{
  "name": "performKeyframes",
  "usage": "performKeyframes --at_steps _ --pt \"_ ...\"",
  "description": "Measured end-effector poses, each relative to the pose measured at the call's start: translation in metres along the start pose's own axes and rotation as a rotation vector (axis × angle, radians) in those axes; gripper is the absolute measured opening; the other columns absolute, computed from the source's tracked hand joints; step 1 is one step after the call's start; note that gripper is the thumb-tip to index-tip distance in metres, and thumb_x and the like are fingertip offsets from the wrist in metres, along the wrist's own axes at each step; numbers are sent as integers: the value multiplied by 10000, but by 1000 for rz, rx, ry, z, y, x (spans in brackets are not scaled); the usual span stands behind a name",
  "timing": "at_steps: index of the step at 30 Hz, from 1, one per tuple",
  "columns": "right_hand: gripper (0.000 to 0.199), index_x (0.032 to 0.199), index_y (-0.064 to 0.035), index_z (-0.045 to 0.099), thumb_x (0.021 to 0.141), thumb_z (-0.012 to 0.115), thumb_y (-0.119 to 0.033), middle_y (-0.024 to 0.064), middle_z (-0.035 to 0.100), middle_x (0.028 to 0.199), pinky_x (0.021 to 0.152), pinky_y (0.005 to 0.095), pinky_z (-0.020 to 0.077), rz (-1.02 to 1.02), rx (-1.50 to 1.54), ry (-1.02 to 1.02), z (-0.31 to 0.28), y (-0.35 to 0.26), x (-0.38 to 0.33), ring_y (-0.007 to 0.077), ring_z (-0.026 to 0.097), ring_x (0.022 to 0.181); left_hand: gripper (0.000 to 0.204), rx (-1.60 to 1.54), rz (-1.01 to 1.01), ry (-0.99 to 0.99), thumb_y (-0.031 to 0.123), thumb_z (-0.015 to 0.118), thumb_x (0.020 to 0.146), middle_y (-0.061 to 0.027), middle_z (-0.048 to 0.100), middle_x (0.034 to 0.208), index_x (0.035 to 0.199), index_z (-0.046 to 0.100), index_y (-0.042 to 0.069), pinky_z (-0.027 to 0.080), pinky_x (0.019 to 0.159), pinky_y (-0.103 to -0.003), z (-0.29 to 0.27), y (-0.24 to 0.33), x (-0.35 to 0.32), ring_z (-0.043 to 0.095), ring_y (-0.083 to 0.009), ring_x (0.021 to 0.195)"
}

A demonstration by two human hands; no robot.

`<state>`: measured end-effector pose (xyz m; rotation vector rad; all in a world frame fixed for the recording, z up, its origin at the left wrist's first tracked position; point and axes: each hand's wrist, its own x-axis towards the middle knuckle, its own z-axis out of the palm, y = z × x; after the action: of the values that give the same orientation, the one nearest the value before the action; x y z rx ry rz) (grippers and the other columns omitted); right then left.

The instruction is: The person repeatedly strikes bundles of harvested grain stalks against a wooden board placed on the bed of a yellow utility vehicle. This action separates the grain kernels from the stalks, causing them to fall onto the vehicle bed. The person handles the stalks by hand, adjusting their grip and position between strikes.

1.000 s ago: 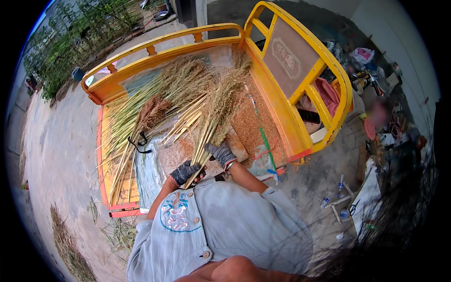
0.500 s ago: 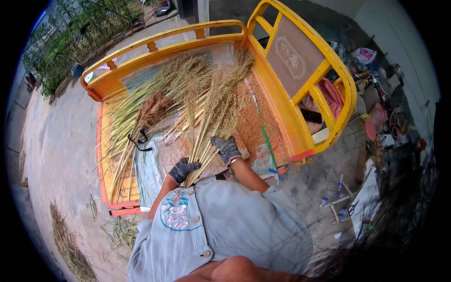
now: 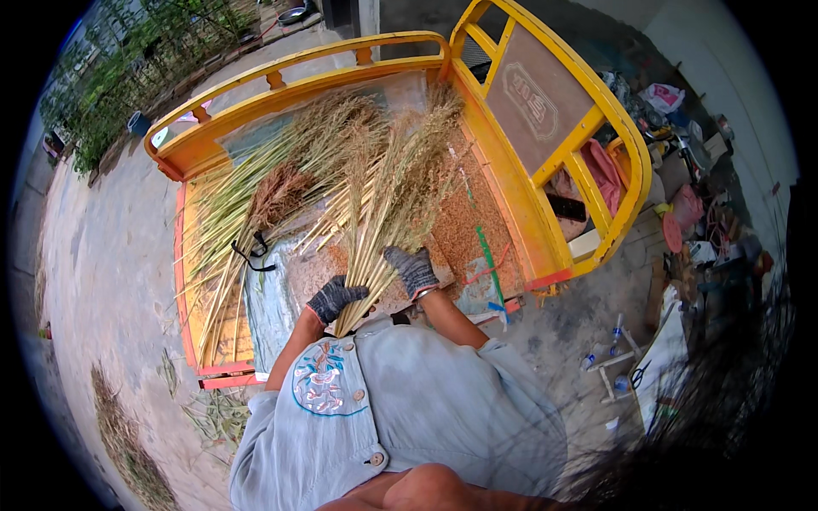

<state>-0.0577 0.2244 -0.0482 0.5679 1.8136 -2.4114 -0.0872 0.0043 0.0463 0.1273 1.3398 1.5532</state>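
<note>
In front of my body, a fanned bundle of broomcorn stalks (image 3: 371, 255) lies with bare butt ends toward me and feathery seed heads away. My left hand (image 3: 335, 299), in a dark grey knitted glove, is closed round the bundle near its butt ends. On the bundle's right side my right hand (image 3: 412, 272), gloved the same way, has its fingers curled against the stalks; its thumb is hard to make out. To the left and beyond lies a big heap of greenish stalks (image 3: 230, 209), with a reddish-brown seed head (image 3: 278, 195) on top.
The stalks lie in a yellow cart bed (image 3: 194, 317) with a raised railing (image 3: 256, 83) and a tall end frame (image 3: 626, 145). Reddish seeds (image 3: 479, 200) cover its right part. A black strap (image 3: 250, 255) lies by the heap. Clutter (image 3: 686, 204) stands along the right wall.
My left hand has shifted slightly up and right along the stalks, and the bundle's seed heads are spread a little differently. The right hand stays nearly in place.
</note>
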Motion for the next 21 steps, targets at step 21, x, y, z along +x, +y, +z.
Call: performKeyframes --at_steps 21 --pt "462 1217 11 467 855 489 -274 124 472 1272 1023 355 309 -4 267 -35 -39 45 21 231 447 1167 368 99 -30 -123 329 527 903 -128 666 854 1004 604 -16 521 675 -291 7 -5 -17 644 -176 727"
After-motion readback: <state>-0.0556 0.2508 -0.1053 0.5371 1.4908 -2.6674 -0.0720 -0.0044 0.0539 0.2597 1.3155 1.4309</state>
